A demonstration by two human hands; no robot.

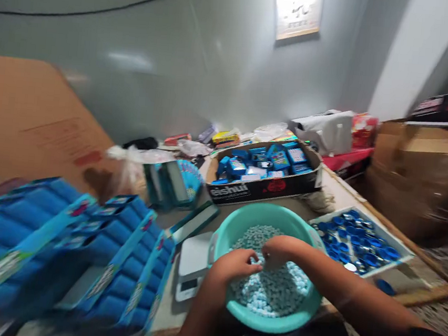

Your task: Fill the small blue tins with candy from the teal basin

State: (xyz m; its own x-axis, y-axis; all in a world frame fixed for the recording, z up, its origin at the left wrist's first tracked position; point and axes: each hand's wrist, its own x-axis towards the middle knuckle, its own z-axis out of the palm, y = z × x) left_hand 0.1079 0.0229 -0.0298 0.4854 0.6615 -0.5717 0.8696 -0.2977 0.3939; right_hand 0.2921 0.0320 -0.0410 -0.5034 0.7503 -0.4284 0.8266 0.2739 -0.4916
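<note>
A turquoise plastic basin [224, 226] stands before me, holding many small pale blue-white pellets [275, 294]. Over the pellets, my left hand [238, 264] is closed, with its thumb and fingers curled towards the right. My right hand [279, 251] reaches in from the right, closed, its fingertips pointing down at the pellets and close to the left hand. What either hand holds, if anything, is hidden. Left of the basin sits a white digital scale [193, 263], which neither hand touches.
Blue cartons [119, 263] are stacked at left, beside a big cardboard box [34, 118]. Behind the basin, a low carton [261, 190] holds small blue boxes. A white tray [389, 263] of blue-capped pieces lies at right, with a loose blue cap [385, 287] near it.
</note>
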